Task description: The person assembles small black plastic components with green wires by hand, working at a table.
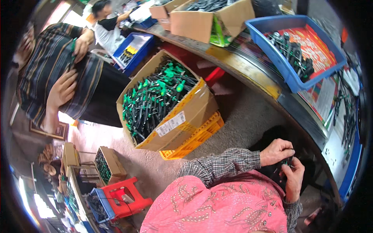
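Observation:
My left hand (276, 152) and my right hand (294, 176) meet at the lower right, close to the edge of the workbench. The fingers of both are pinched together around a small dark piece (286, 161), with a hint of green on it. Its kind is too small and too covered by the fingers to tell. Left of my hands, an open cardboard box (171, 130) is heaped with black and green slim tools (155, 97) that have thin metal shafts. I cannot make out their exact kind.
The box rests on a yellow plastic crate (194, 136). On the curved workbench (241, 70) stands a blue tray (293, 83) with metal-and-black parts. Another person in a striped shirt (50, 66) stands at the left. A red stool (126, 198) is at the lower left.

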### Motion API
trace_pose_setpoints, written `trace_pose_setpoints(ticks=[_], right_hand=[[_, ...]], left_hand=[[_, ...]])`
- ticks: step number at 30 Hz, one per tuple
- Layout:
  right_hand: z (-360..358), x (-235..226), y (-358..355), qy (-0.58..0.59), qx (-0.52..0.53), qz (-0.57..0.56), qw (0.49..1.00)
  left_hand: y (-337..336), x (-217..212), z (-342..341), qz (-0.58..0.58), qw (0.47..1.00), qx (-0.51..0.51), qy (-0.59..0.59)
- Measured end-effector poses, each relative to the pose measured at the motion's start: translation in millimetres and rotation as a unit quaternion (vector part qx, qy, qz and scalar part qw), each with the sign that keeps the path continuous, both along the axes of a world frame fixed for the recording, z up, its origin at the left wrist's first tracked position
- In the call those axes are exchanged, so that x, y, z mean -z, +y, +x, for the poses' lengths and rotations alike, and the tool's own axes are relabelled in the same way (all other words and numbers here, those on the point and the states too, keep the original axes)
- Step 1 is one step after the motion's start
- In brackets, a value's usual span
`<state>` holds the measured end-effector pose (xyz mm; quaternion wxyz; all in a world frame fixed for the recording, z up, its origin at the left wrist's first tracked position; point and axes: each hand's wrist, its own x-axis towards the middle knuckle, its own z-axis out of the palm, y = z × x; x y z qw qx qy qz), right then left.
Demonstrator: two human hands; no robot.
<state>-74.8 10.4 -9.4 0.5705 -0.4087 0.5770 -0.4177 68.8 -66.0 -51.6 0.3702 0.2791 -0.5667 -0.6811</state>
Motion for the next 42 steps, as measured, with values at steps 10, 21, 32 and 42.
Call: trace_pose_setpoints(ticks=[10, 21, 32, 42], right_hand=[[4, 11, -6, -0.009, -0.022, -0.025, 0.999], [-8, 10, 3, 0.018, -0.006, 0.007, 1.0], [-3, 0, -17, -0.007, -0.033, 0.024, 0.999], [-20, 6, -12, 0.044, -0.059, 0.046, 0.996]], left_hand=[[-8, 0, 5, -0.05, 0.998, -0.038, -0.02], [-1, -3, -7, -0.016, 1.0, -0.011, -0.005], [-14, -7, 7, 0.094, 0.995, 0.041, 0.01], [-9, -6, -2, 0.12, 0.992, 0.039, -0.003]])
